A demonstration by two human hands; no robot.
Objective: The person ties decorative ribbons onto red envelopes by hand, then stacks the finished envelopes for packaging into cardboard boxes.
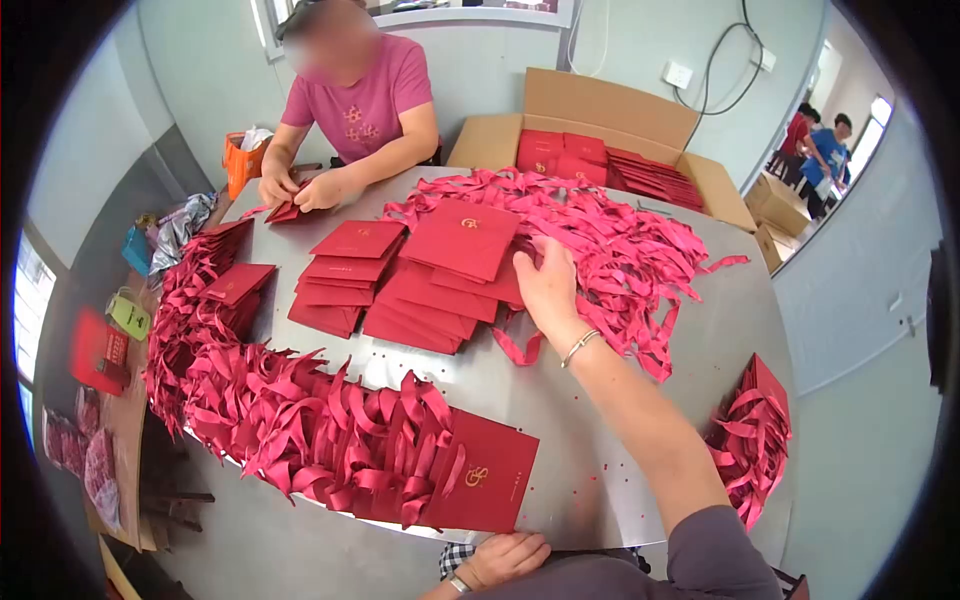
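Observation:
My right hand (548, 290) reaches over the table, its thumb and fingers closed at the right edge of a red paper bag (462, 240) with a gold logo. That bag lies flat on top of a stack of red paper bags (430, 310). Beside the hand spreads a heap of loose red ribbons (610, 250). Down at the table's near edge, my left hand (508, 560) rests with fingers loosely laid out and nothing visible in it. Just above it lies a long overlapping row of bags with ribbon handles (340, 440), ending in a bare-fronted bag (490, 475).
Across the metal table (560, 450), a co-worker (360, 110) handles a small red bag (285, 210). A cardboard box (610, 105) of red bags stands behind. More ribboned bags (752, 440) sit at the right edge. A side bench (125, 430) is at left.

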